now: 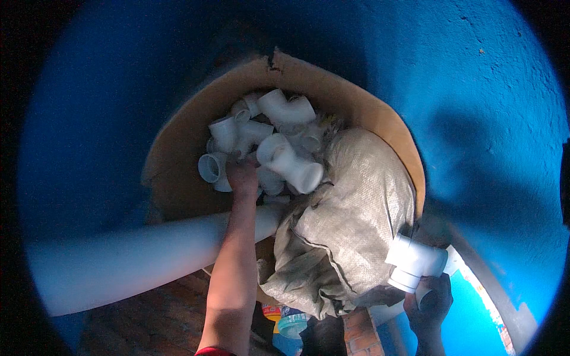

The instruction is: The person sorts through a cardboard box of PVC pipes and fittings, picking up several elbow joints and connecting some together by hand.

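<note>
My left hand (pixel 243 177) reaches down into a cardboard box (pixel 356 95), among white plastic pipe fittings. Its fingers touch a branched fitting (pixel 244 138), but they are partly hidden, so a firm grip cannot be made out. Just left of it lies an open-ended elbow (pixel 210 168). To its right rests another white pipe fitting (pixel 289 163), and a curved one (pixel 285 109) sits farther back. Outside the box at lower right, my right hand (pixel 431 307) holds a white tee fitting (pixel 416 258) in bright light.
A woven plastic sack (pixel 356 222) fills the box's right side and hangs over its front. A thick white pipe (pixel 133 253) crosses from the left below my forearm. Blue walls (pixel 490 89) curve around the box. Colourful containers (pixel 291 322) and brickwork (pixel 361 331) show below.
</note>
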`<move>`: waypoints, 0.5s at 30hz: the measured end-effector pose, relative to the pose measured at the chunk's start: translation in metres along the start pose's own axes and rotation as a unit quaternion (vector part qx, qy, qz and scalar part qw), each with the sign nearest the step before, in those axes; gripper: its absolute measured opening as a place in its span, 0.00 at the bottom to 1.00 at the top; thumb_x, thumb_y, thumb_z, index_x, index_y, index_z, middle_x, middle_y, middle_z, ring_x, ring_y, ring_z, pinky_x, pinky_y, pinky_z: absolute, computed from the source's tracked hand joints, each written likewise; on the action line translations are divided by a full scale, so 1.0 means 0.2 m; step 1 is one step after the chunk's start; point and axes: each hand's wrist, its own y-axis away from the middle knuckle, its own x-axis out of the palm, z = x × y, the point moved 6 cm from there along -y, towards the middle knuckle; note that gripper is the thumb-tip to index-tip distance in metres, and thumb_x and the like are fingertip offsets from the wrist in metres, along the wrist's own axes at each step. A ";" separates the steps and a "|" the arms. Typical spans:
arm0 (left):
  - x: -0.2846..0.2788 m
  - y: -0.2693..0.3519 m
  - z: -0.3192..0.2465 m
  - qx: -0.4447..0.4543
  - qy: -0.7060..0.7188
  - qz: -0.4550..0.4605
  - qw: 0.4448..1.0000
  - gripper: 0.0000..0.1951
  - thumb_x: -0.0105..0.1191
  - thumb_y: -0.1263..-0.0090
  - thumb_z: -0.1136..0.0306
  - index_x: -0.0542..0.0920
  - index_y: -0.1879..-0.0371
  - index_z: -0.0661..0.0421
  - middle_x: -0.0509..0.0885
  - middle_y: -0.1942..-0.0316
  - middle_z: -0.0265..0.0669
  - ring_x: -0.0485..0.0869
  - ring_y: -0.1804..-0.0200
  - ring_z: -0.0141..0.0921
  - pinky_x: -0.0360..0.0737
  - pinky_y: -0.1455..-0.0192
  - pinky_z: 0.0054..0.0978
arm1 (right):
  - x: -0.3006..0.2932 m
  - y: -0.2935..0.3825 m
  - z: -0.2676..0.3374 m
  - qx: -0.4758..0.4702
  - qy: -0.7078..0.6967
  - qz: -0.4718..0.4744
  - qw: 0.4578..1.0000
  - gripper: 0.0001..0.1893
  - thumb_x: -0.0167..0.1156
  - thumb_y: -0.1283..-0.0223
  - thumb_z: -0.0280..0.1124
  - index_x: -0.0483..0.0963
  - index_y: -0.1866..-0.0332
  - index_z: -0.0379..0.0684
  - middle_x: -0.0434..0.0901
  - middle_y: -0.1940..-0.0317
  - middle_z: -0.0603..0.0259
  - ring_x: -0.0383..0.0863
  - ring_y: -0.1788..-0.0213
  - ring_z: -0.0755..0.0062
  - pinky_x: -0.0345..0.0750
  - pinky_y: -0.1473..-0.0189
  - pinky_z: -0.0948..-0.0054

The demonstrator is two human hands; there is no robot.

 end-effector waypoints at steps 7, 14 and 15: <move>0.28 0.07 0.02 -0.029 0.016 0.218 0.975 0.41 0.63 0.36 0.48 0.63 0.30 0.59 0.72 0.35 0.47 0.72 0.34 0.42 0.68 0.33 0.38 | -0.01 0.00 -0.01 0.016 0.007 0.005 1.000 0.18 0.68 0.62 0.26 0.71 0.61 0.41 0.75 0.65 0.54 0.79 0.62 0.53 0.75 0.60 0.63; 0.59 0.40 -0.03 0.070 -0.135 0.100 0.983 0.64 0.64 0.48 0.33 0.46 0.27 0.72 0.48 0.24 0.62 0.45 0.21 0.50 0.44 0.20 0.38 | 0.00 0.04 -0.04 0.019 0.037 0.003 0.999 0.16 0.69 0.60 0.25 0.73 0.63 0.39 0.76 0.64 0.54 0.79 0.61 0.55 0.75 0.58 0.64; 0.61 0.38 -0.10 0.032 -0.170 0.067 0.983 0.58 0.61 0.42 0.37 0.47 0.26 0.70 0.48 0.25 0.63 0.49 0.22 0.52 0.47 0.21 0.39 | 0.01 0.04 -0.04 0.019 0.034 0.007 0.999 0.16 0.69 0.59 0.25 0.72 0.63 0.39 0.76 0.64 0.55 0.79 0.60 0.57 0.74 0.56 0.65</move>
